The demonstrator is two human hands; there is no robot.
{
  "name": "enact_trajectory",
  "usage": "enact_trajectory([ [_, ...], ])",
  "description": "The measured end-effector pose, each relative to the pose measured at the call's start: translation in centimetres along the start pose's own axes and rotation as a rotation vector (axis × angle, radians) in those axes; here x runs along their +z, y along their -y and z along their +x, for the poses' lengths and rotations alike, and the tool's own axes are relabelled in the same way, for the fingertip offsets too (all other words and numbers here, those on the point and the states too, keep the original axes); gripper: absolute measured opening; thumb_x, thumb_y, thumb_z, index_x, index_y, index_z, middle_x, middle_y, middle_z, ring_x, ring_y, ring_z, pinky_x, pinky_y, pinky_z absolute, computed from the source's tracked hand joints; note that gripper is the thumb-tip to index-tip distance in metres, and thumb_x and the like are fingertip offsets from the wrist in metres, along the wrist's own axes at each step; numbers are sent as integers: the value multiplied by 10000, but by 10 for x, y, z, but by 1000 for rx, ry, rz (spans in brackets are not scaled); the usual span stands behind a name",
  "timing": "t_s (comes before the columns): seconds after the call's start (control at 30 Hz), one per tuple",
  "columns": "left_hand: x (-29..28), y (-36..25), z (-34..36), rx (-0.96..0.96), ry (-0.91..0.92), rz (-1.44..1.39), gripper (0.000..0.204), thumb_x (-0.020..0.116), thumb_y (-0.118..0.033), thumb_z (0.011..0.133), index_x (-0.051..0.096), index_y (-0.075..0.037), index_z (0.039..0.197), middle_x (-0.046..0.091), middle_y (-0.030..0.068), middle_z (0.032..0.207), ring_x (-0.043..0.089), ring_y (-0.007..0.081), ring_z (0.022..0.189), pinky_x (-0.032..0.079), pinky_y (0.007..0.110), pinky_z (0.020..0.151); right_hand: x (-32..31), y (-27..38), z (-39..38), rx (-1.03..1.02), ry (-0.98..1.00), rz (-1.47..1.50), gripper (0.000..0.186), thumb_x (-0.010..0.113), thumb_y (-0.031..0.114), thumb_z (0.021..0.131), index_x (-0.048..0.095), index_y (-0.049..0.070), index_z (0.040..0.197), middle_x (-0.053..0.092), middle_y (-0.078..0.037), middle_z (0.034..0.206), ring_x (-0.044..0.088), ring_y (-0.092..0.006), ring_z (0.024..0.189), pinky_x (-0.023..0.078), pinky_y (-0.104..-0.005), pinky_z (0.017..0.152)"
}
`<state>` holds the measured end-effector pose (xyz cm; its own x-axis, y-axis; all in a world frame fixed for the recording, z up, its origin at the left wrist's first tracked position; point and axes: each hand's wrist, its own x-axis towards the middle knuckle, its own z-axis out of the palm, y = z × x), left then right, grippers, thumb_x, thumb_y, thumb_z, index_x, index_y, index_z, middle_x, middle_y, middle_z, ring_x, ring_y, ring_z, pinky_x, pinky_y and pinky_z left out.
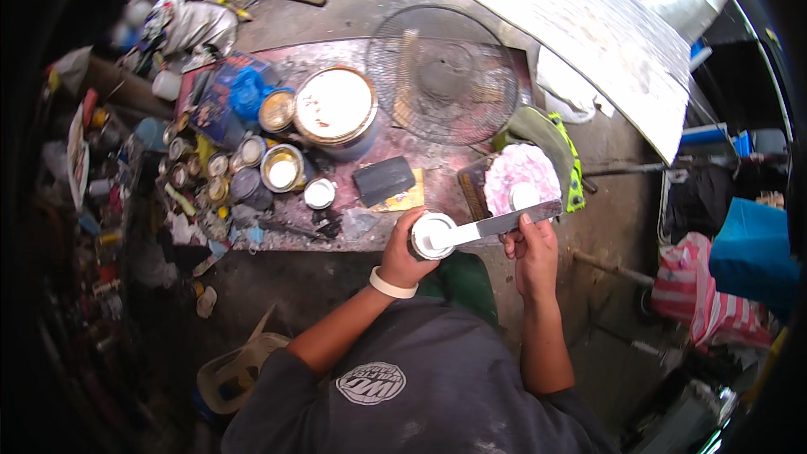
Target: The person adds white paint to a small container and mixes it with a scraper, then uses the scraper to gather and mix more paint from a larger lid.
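Note:
My left hand [398, 257] is wrapped round a small open can [419, 244] with white stuff in it. My right hand [535, 254] grips a flat metal spatula [506, 222] by its dark end, and the white-coated end reaches over the can's mouth. Whether that end touches the contents I cannot tell. Just beyond my right hand lies a roundish board [514, 161] smeared pink and white, bearing a white lump or small white round thing [523, 196]. A dark sanding block [383, 181] rests on the bench past my left hand.
The stained bench [395, 139] carries a large white-topped can [336, 106], an open tin [282, 168], a small white pot [319, 193] and several jars at left. A round wire fan guard [442, 74] lies at the back. A long pale panel [580, 25] stretches across the far right.

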<state>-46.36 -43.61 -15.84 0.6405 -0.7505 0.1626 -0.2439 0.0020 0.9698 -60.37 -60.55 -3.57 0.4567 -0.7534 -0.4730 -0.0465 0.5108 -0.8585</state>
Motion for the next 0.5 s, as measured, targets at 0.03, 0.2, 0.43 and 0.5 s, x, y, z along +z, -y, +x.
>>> enact_trajectory([
  [0.03,-4,-2,-1,17,-28,28,905,914,-39,686,434,-22,1453,569,187,1382,601,308,1267,476,415,1084,5,1,3,-3,36,-33,183,581,264,1059,586,82,1070,624,-14,824,558,-92,655,417,-251,591],
  [0.2,-27,-3,-14,30,-133,96,883,913,-48,700,436,-26,1443,577,179,1366,605,309,1259,483,419,1080,42,6,29,8,220,-129,236,575,315,1063,591,82,1029,619,-6,792,555,-81,638,401,-237,569],
  [0.43,-42,-7,-25,-24,-261,52,850,876,-19,671,475,-39,1420,589,193,1370,598,346,1274,479,426,1083,93,11,67,75,444,-209,282,583,350,1057,557,102,927,597,-11,712,541,-95,601,393,-245,570],
  [0.5,-45,-10,-27,-11,-279,88,873,886,-15,674,449,-32,1430,598,182,1355,613,316,1249,483,418,1078,104,11,71,91,491,-226,283,581,351,1058,553,102,926,595,-14,700,535,-92,596,386,-246,568],
])
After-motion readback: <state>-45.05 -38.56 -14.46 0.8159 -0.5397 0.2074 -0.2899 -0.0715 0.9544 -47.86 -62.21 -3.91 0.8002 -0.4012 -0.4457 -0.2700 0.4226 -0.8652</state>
